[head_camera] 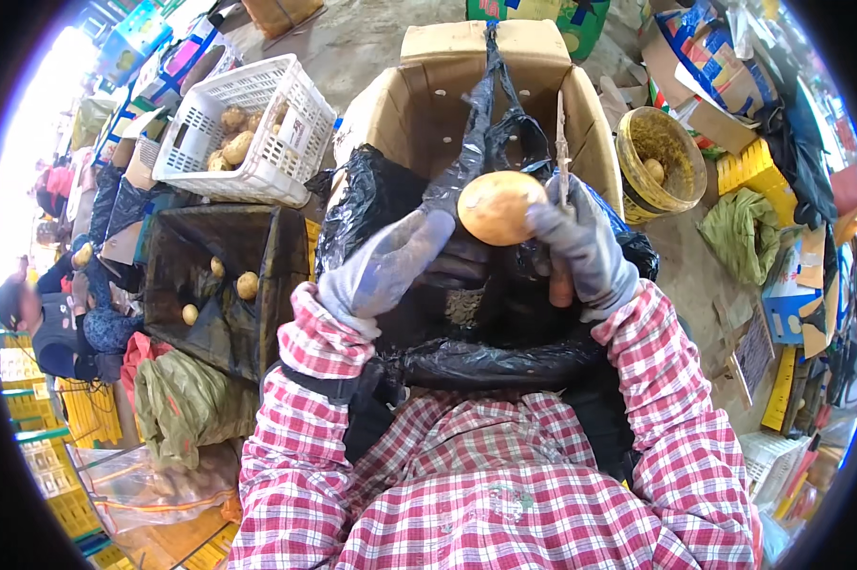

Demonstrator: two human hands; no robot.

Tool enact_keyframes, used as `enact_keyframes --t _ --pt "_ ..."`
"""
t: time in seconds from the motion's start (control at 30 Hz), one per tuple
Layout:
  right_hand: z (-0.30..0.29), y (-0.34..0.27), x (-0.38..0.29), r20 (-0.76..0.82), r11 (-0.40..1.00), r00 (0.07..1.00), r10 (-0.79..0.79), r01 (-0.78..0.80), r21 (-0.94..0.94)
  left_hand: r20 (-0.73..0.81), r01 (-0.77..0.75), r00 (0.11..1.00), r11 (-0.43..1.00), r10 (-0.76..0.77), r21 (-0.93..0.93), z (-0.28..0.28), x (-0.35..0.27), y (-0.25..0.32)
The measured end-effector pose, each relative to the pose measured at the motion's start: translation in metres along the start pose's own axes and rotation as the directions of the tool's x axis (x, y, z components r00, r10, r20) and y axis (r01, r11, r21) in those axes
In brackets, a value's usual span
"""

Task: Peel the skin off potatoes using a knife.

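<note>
A yellowish potato point(501, 209) is held up over my lap. My left hand point(400, 260), in a grey stained glove, grips it from the left with the fingers curled underneath. In my gloved right hand point(590, 246) is a knife point(562, 139), its worn blade pointing away from me. The knife's brownish handle point(561, 285) sticks out below that palm, and the right thumb touches the potato's right end. Beyond both hands stands an open cardboard box point(485, 53), with twisted black plastic point(478, 128) hanging into it. Black plastic with a patch of soil point(465, 306) covers my lap.
At the left, a white plastic crate point(207, 100) holds several potatoes. Below it, a dark-lined bin point(179, 249) contains several more. A dirty yellow bucket point(624, 142) with one potato stands right of the box. Another person point(58, 328) sits at the far left.
</note>
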State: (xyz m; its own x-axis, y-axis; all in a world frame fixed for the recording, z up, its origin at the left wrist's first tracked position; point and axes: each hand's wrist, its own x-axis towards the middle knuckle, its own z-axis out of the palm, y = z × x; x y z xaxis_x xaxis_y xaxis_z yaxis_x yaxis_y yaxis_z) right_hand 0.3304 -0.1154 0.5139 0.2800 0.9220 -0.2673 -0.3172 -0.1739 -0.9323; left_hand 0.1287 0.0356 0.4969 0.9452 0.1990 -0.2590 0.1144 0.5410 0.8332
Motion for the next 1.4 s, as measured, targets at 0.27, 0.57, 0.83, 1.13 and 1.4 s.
enact_keyframes --t 0.27,0.57,0.83,1.13,1.4 --pt "0.005 0.024 0.002 0.013 0.887 0.997 -0.073 0.059 0.458 -0.499 0.247 0.727 0.498 0.472 0.831 -0.02 -0.015 0.025" --pt "0.03 0.013 -0.011 -0.047 0.997 0.997 -0.055 0.058 0.059 -0.216 -0.14 0.719 0.442 0.661 0.886 0.015 -0.063 0.045" --pt "0.07 0.038 -0.012 -0.093 0.991 0.994 0.063 -0.074 -0.114 -0.409 -0.364 0.838 0.929 0.361 0.073 -0.007 -0.059 -0.019" --pt "0.019 0.013 0.013 -0.142 0.98 0.988 0.06 -0.085 -0.18 -0.905 0.097 -0.026 0.902 0.424 0.42 -0.25 -0.234 -0.053" --pt "-0.032 -0.013 -0.004 -0.242 0.993 0.964 -0.114 0.109 -0.036 -0.452 0.128 0.813 0.646 0.366 0.753 -0.074 -0.075 0.018"
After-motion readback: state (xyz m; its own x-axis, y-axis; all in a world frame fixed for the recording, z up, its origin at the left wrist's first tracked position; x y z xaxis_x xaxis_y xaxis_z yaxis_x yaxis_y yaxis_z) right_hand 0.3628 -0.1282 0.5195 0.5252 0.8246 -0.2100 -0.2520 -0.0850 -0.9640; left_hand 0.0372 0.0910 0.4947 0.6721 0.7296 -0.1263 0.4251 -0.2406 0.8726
